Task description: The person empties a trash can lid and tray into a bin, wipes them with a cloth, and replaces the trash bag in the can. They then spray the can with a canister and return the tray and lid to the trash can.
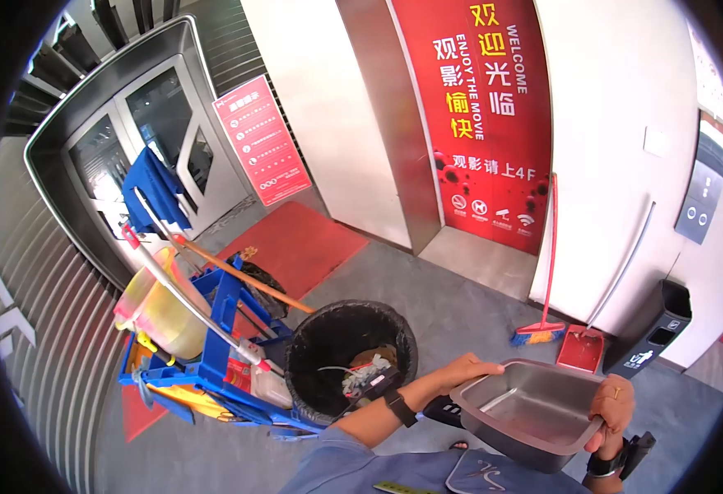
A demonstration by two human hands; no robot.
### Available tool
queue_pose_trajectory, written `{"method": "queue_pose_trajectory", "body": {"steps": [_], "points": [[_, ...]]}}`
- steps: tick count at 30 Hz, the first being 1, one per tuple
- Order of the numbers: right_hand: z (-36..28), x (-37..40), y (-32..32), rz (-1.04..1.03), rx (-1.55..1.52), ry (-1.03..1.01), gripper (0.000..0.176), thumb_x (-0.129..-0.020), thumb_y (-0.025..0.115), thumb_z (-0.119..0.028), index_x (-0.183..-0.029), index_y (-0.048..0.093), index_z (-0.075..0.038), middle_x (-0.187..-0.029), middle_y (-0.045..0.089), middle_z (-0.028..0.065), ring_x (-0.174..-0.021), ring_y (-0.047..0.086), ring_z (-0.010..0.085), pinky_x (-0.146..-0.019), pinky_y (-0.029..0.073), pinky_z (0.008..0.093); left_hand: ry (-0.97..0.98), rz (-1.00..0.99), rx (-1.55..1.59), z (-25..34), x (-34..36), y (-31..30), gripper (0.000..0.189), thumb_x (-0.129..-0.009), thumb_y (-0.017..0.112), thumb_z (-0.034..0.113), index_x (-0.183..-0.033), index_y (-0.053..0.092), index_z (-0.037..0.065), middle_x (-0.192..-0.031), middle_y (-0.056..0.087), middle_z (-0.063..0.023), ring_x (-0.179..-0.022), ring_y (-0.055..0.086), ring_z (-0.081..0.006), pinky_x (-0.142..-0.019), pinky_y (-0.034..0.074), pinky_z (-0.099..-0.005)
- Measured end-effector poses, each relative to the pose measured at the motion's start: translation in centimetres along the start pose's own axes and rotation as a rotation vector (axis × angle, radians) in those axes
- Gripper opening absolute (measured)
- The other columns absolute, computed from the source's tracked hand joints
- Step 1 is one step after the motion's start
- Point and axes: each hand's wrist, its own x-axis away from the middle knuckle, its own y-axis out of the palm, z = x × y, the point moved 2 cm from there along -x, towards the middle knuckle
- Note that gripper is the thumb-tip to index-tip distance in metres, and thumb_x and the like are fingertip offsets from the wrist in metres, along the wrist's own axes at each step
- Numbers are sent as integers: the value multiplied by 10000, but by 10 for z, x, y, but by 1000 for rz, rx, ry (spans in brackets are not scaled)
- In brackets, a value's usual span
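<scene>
A grey metal pan [542, 409] with a rounded rim is held in front of my body, tilted to one side. My left hand [470, 370] grips its left rim, the thumb lying along the edge. On the opposite side, my right hand [613, 410] has its fingers wrapped over the right rim. A thin whitish strip [499, 400] shows inside the pan near its left wall. Left of the pan stands a round bin lined with a black bag [308, 350], holding crumpled waste [369, 375].
A blue cleaning cart [228, 309] with a yellowish bucket [160, 309] and several long handles stands left of the bin. Against the right wall are a red broom [549, 272], a red dustpan [579, 349] and a black litter bin [651, 328]. A red mat [304, 247] lies behind.
</scene>
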Motion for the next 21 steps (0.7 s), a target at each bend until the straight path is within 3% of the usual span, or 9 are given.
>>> {"method": "queue_pose_trajectory", "body": {"steps": [4,8,9,11,13,16,19,21], "points": [[21,-17,-3,-25,117,32,644,-630,440,-731,-501,385,-102,-467,354,8,-411,343,181,-430,233,292,106,-203,-83,17,-42,-7,214,-618,656,226,-600,603,19,-524,510,6,-458,440,-68,-406,314,-225],[41,-22,0,87,251,94,644,-740,323,-694,-524,357,-88,-535,367,44,-516,396,192,-511,296,310,75,-173,-177,35,-66,-15,145,-629,571,145,-640,609,6,-556,517,10,-489,447,-68,-421,320,-233],[41,-24,-2,-1,331,191,654,-783,285,-655,-652,467,-40,-672,434,83,-673,452,220,-618,359,339,80,-176,-166,34,-74,-17,142,-628,560,140,-635,604,5,-555,513,12,-486,443,-68,-424,319,-232],[49,-20,8,186,443,394,680,-794,268,-646,-823,499,-7,-819,463,107,-791,460,244,-721,365,359,110,-150,-149,30,-90,-20,143,-611,559,142,-614,592,3,-542,506,6,-477,443,-75,-421,321,-240],[59,3,9,240,452,622,665,-863,225,-555,-1093,457,24,-1103,443,132,-1001,434,249,-879,326,351,165,-84,-127,25,-103,-21,156,-581,579,153,-582,578,-2,-518,502,-7,-464,450,-88,-412,324,-258],[89,83,-11,47,231,1071,583,-905,215,-476,-1075,480,15,-1093,481,124,-969,479,195,-838,367,309,271,54,-276,30,-110,-17,202,-644,549,174,-655,589,-23,-567,548,-37,-496,496,-116,-465,375,-271],[90,72,1,420,-459,1255,578,-905,226,-476,-1065,490,12,-986,532,94,-847,516,150,-764,407,276,298,195,-545,36,-119,-8,269,-644,549,235,-696,592,-25,-593,577,-120,-537,550,-196,-512,413,-335],[100,75,-11,390,-471,1202,599,-887,247,-508,-1054,496,11,-912,550,77,-787,520,132,-717,419,264,227,276,-584,33,-127,4,294,-647,535,267,-717,603,-11,-628,579,-160,-580,569,-252,-549,425,-365]]}}
